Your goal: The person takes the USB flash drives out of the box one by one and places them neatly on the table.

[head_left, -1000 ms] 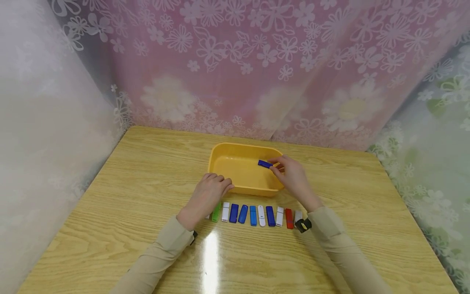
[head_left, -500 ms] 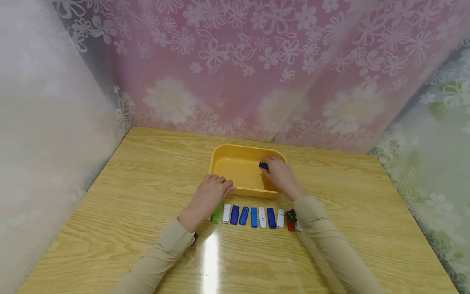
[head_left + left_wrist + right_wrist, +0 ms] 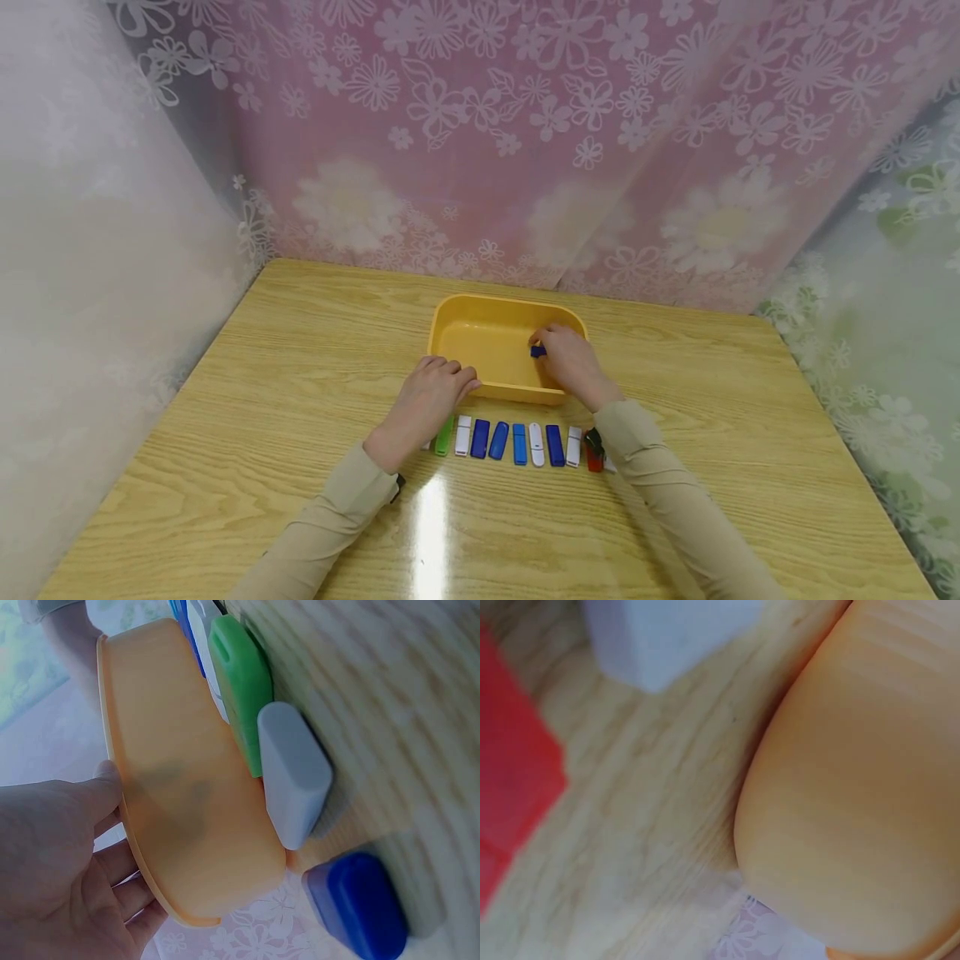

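Observation:
A yellow plastic basin (image 3: 480,346) stands on the wooden table. My left hand (image 3: 429,396) holds its near left rim; in the left wrist view the thumb is on the outer side and the fingers go behind the rim. My right hand (image 3: 572,364) reaches into the right end of the basin and pinches a dark blue USB stick (image 3: 537,352), partly hidden by the fingers. In front of the basin lies a row of several USB sticks, among them a green one (image 3: 444,436) and a red one (image 3: 593,460), which my right wrist partly covers.
At the left end of the row, beneath my left hand, lie a grey-white stick (image 3: 295,772) and a blue stick (image 3: 360,904). A pink flowered curtain (image 3: 450,142) hangs behind the table (image 3: 315,333), with pale curtains at both sides.
My right hand has moved left and lower into the basin with the blue USB stick, which is now more covered by the fingers. The left hand stays on the rim.

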`<state>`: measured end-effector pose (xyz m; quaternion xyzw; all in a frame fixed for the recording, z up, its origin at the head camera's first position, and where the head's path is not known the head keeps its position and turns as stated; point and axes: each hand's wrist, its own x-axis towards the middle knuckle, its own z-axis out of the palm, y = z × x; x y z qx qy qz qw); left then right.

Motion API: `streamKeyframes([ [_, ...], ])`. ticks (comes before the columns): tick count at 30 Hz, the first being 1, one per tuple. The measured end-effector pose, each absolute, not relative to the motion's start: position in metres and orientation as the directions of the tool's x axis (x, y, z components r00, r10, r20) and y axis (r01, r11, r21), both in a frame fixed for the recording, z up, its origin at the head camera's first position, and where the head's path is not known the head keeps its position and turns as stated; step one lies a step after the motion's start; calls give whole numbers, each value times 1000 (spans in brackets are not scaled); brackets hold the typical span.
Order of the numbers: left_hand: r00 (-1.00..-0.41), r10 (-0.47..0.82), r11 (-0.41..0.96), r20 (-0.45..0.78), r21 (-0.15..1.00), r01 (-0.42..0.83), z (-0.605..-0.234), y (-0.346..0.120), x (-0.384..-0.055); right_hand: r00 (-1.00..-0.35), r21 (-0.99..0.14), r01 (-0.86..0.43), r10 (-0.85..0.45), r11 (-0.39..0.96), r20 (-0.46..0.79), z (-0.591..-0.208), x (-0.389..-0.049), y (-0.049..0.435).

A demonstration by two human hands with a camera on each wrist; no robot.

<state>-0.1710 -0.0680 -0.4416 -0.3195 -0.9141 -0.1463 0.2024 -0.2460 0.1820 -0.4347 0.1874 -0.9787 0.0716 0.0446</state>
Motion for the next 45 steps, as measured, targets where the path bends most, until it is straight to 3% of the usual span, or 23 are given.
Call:
streamKeyframes([
  [9,-711,524,759,469,122,640,-442,-69,-171,-917,-194,-395,-370,898,151,-435,-248,181],
  [17,-703,530,753,474,118,647,-442,-68,-171,-951,-531,-307,-282,790,130,-412,-243,192],
  [24,-703,531,752,472,120,649,-440,-67,-171,-968,-656,-251,-194,712,161,-385,-212,213],
  [35,-713,523,745,467,155,648,-440,-67,-170,-975,-695,-221,-151,684,162,-385,-157,260],
  [45,-720,514,749,466,166,642,-442,-67,-172,-990,-671,-92,-139,736,-17,-413,-118,299],
])
